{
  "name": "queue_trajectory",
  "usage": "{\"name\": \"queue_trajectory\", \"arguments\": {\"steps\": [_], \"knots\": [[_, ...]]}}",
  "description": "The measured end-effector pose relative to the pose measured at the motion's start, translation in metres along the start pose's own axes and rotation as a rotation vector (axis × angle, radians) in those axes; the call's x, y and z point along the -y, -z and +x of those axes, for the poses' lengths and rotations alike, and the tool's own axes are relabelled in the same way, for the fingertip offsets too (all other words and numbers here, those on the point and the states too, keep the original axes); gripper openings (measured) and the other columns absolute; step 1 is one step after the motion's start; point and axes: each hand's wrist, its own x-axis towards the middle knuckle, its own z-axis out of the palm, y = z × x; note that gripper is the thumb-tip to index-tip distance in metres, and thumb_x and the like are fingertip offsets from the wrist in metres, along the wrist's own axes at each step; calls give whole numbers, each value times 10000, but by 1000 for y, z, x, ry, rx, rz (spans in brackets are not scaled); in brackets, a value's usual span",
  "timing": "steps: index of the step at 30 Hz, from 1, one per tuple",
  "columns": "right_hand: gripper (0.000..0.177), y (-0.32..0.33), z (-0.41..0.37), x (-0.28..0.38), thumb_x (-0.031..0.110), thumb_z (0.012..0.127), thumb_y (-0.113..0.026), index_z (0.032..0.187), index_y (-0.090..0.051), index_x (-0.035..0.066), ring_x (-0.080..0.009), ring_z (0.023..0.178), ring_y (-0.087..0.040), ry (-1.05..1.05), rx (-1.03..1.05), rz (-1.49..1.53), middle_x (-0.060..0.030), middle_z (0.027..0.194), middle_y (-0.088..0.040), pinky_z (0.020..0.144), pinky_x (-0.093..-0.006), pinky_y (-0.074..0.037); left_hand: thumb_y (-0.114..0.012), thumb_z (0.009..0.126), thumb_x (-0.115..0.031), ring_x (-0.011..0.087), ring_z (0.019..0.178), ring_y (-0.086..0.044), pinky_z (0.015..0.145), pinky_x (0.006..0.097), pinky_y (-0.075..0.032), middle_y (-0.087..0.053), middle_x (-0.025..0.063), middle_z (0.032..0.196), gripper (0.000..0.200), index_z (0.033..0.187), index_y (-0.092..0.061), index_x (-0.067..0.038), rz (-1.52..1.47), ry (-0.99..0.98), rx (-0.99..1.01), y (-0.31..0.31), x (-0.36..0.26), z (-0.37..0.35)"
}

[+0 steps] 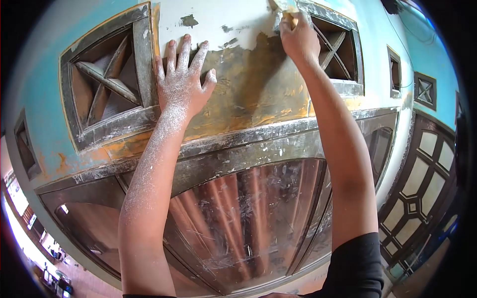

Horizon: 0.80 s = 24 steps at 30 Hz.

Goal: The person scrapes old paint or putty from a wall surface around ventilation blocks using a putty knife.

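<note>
My left hand (181, 84) lies flat on the wall with its fingers spread, holding nothing. White dust coats this hand and its forearm. Higher up and to the right, my right hand (301, 42) is closed round a small yellowish tool (290, 18), its exact kind mostly hidden by the fingers. The tool is against the wall beside the right vent's frame. Between the hands the wall (248, 79) shows a brown and orange patch, with white surface above it and a few dark bare spots.
A wooden vent with crossed slats (107, 82) is on the left, and another vent (330, 47) on the right. Below runs a worn wooden beam (258, 134) over a glass window (248, 208) with reddish curtains behind. A panelled door (420, 184) stands far right.
</note>
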Motion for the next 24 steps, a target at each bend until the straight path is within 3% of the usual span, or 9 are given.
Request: {"name": "queue_trajectory", "arguments": {"steps": [5,10,12,16,22,24], "knots": [[451,5,9,-24,463,963,-545,1291,-591,157,-400,1060,-704,-5,-84,-4,-202,1076,-750,971,-538,-478,-527,988,-436,332,1572,-158,1253,608,-109,-221,76,1695,667,1610,-320,-313,23,-1,8,1,-1,1],[474,9,43,-39,507,971,-530,1305,-594,177,-441,1083,-678,-39,-115,-18,-239,1108,-732,940,-534,-499,-554,981,-407,333,1568,-173,1254,590,-131,-230,75,1694,659,1599,-348,-304,37,2,5,4,-2,1],[461,18,44,-50,470,959,-531,1312,-592,180,-398,1083,-697,-45,-62,-29,-196,1094,-751,963,-536,-479,-555,980,-403,331,1568,-173,1255,584,-135,-226,73,1696,659,1599,-349,-304,51,12,29,5,-3,1],[429,33,61,-103,506,981,-535,1285,-608,212,-403,1082,-694,-19,-96,-37,-187,1108,-749,939,-536,-503,-552,979,-397,330,1574,-156,1258,577,-126,-207,70,1705,674,1608,-334,-290,53,12,32,4,-4,-4],[442,41,87,-148,489,985,-554,1320,-602,205,-420,1091,-687,43,-39,-55,-204,1136,-736,926,-518,-529,-563,965,-421,427,1570,-79,1221,683,-59,-135,108,1719,719,1622,-299,-295,9,47,4,-5,-36,-2],[422,45,97,-165,442,978,-575,1324,-611,202,-419,1102,-683,37,26,-19,-208,1150,-730,930,-508,-530,-567,963,-431,447,1567,-56,1213,698,-51,-122,104,1721,722,1621,-295,-316,21,9,85,-4,-52,10]]}}
